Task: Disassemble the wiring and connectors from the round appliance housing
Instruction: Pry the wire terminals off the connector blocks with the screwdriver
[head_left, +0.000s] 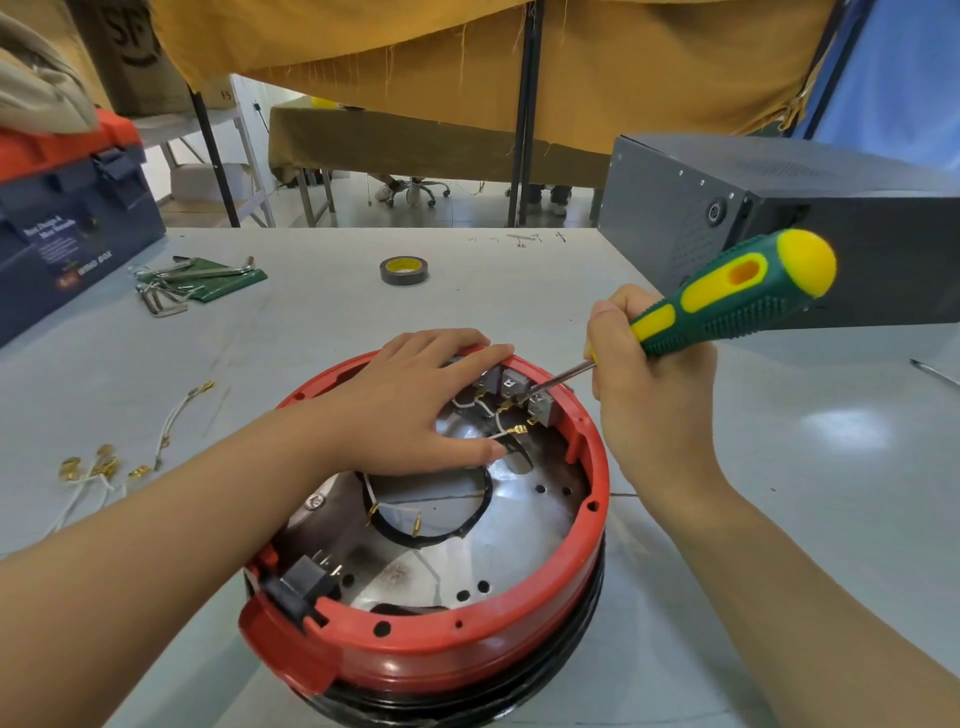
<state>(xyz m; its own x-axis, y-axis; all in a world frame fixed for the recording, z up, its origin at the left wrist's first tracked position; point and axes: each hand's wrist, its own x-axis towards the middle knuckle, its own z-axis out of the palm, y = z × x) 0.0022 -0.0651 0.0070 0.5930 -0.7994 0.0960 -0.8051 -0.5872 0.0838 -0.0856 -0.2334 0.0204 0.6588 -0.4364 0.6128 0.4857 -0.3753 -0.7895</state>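
The round appliance housing (582, 587), red-rimmed with a shiny metal floor, lies open side up on the table in front of me. My left hand (410, 400) rests on its far rim, fingers spread, thumb touching a white wire (496, 439) with a brass connector. My right hand (644, 374) grips a green and yellow screwdriver (737, 296). Its tip meets a brass terminal at the grey switch block (514, 387) inside the far wall. A black socket (304, 582) sits at the near left rim. More short wires (395, 506) hang by the central opening.
Loose white wires with brass connectors (109, 467) lie on the table to the left. Hex keys on a green card (192, 283), a tape roll (403, 270) and a blue toolbox (67, 228) stand farther back. A grey metal case (831, 208) sits at the right.
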